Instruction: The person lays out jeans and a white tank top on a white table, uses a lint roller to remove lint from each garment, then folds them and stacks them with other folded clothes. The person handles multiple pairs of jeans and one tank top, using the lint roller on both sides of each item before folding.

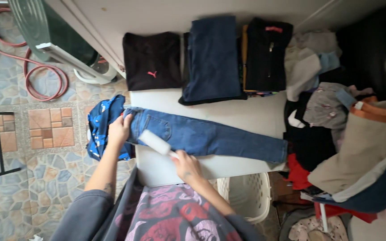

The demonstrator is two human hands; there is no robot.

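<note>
Home laundry corner (folded clothes (211,58), hamper (246,196))

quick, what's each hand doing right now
Left hand: open, pressed flat on the waist of the blue jeans.
Right hand: closed around the handle of a white lint roller resting on the jeans.

Soft daylight, perhaps slight edge distortion.

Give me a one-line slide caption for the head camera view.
Right hand runs a white lint roller over folded blue denim jeans on a white table; left hand pins the waistband.
</note>
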